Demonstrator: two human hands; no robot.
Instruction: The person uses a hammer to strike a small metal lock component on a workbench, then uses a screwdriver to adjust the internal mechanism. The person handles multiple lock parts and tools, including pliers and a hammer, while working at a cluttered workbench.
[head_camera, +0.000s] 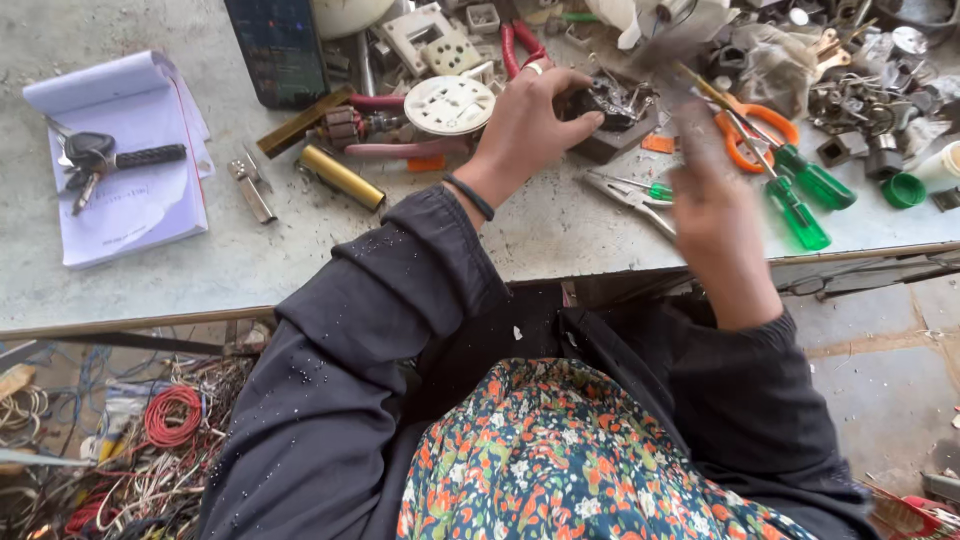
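Dark electrical part (612, 118), boxy and bristling with metal contacts, pinned to the workbench (300, 262) under the left hand (528, 128), fingers curled over its near and left sides in a firm clasp. Just right of that clasp, the right hand (716, 212), blurred by motion, fingers closed round a thin tool (700, 88) whose yellowish shaft points up past the part; tip too smeared to tell what kind. Judged step: bracing the part while working on its contacts or screws with the tool. Next move, by judgement, calls for steadying the tool tip onto one small fixing without slackening the left-hand hold, since a slip could skid into the loose metal bits. Below the clasp, pliers with a green-tipped handle (632, 190); further right, two green-handled screwdrivers (806, 200) and orange-handled scissors (750, 130). Left of the clasp, a round white socket plate (448, 104), a small wound motor core (345, 126), a brass-coloured cylinder (340, 176). Well off to the left, a notepad (130, 190) with keys (88, 160) lying on it. Under the bench edge, tangled wire (170, 420) on the floor.
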